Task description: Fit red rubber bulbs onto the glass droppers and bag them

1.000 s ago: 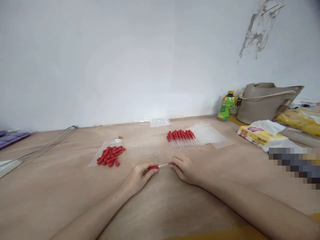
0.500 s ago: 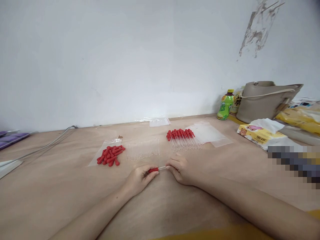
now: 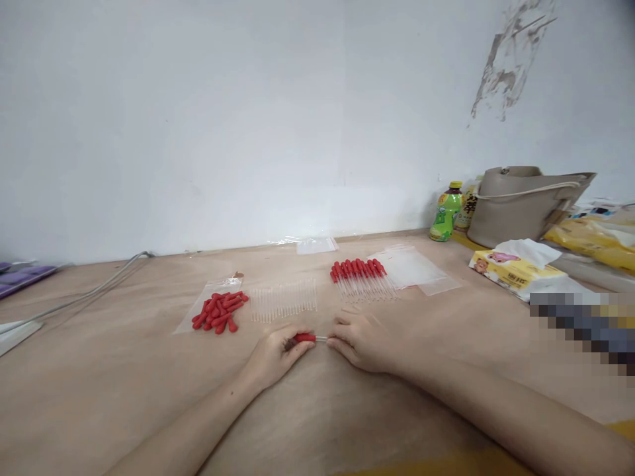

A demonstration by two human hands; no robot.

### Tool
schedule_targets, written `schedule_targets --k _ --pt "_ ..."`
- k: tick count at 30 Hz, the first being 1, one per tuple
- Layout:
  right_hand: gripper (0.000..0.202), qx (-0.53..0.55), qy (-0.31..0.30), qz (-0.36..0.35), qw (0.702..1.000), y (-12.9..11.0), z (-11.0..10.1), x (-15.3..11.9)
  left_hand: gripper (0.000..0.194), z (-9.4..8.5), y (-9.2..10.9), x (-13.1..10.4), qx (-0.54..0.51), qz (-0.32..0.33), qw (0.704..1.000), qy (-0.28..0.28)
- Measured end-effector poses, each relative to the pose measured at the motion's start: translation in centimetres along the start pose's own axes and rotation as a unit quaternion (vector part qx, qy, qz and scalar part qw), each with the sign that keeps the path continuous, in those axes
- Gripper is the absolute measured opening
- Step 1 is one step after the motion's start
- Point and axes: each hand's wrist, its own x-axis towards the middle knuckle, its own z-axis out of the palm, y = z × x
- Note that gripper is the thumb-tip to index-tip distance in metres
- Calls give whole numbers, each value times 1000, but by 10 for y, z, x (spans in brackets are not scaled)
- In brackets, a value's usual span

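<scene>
A red rubber dropper bulb (image 3: 305, 338) is pinched in my left hand (image 3: 274, 352), its open end toward the right. My right hand (image 3: 363, 341) grips a thin clear dropper tube (image 3: 321, 339), and the tube's left end meets the bulb's mouth. How far it sits inside the bulb I cannot tell. Beyond my left hand lies a pile of loose red bulbs (image 3: 219, 311) on a clear plastic bag (image 3: 191, 311). A row of bare clear tubes (image 3: 284, 301) lies beside it. Past my right hand, several droppers with red bulbs fitted (image 3: 360, 272) lie side by side.
Clear zip bags (image 3: 414, 268) lie behind the fitted droppers, and another bag (image 3: 316, 245) sits by the wall. On the right stand a green bottle (image 3: 445, 213), a beige bag (image 3: 516, 211) and a tissue pack (image 3: 510, 270). A grey cable (image 3: 106, 284) crosses the left.
My right hand has moved slightly left toward the bulb, so less of the tube shows between my hands. My left hand has stayed nearly in place. The view has shifted a little.
</scene>
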Motion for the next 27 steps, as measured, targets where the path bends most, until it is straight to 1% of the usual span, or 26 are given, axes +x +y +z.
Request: schedule_targets --k 2,5,7,9,11,14,19,24,27 --pt "23 2 -10 33 999 3 -8 0 20 0 -2 0 -11 -12 1000 10" --pt "24 45 11 138 989 21 -16 6 23 -1 -5 1 6 -20 999 27" --pt "28 72 42 225 971 40 -17 16 21 -2 -5 2 22 -16 999 18" --pt "26 80 73 323 940 60 -17 28 19 -2 -3 2 26 -9 1000 0" --pt "25 64 82 359 927 77 -14 40 17 -3 -2 2 24 -5 1000 -13" --pt "27 41 78 398 913 89 -5 53 16 -3 -1 2 21 -1 999 -26" --pt "30 15 62 442 895 91 10 62 16 -3 -1 2 16 0 999 -32" --pt "39 -9 54 442 896 86 10 59 16 -4 0 2 10 -3 999 -32" --pt "38 -25 56 411 910 73 11 57 15 -4 0 2 14 0 999 -34"
